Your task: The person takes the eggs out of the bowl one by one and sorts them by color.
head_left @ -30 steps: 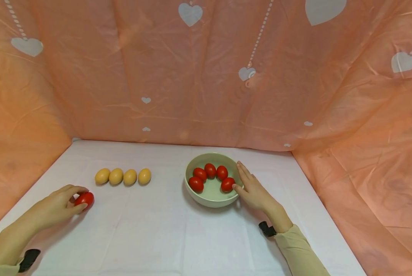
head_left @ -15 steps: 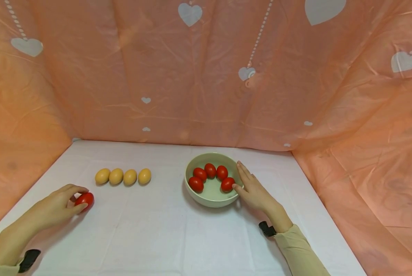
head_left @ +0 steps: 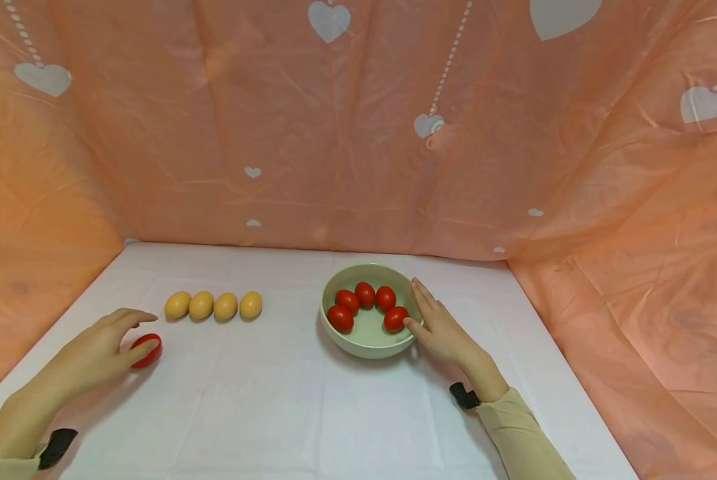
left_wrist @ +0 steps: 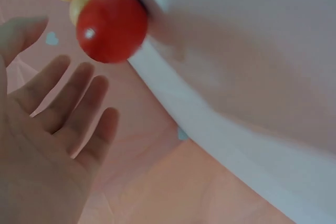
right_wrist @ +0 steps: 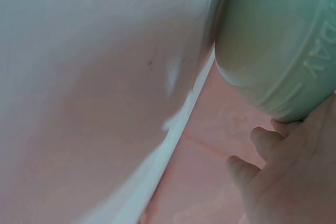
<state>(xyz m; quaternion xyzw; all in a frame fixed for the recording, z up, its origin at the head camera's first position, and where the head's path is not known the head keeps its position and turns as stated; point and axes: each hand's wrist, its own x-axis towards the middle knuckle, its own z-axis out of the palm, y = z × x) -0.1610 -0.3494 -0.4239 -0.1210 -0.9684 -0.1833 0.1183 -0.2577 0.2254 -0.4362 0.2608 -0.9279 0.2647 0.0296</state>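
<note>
My left hand (head_left: 103,347) is spread around a glossy red tomato (head_left: 148,351) on the white cloth at the left. In the left wrist view its fingers (left_wrist: 86,111) stand apart from the tomato (left_wrist: 113,27). At the right, a pale green bowl (head_left: 370,351) holds several red tomatoes (head_left: 365,295). My right hand (head_left: 445,333) holds the bowl by its right rim, with the thumb over the edge and the fingers along the outside. The right wrist view shows those fingers (right_wrist: 268,142) by the bowl's outer wall (right_wrist: 278,40), which bears raised letters.
A row of several yellow egg-shaped fruits (head_left: 213,306) lies behind the left hand. The white cloth (head_left: 262,400) covers the table. Orange curtains (head_left: 334,133) with pale hearts enclose the back and both sides.
The left hand has let go of the red tomato; its fingers have lifted and spread while the tomato stays on the cloth. The right hand and bowl hold still.
</note>
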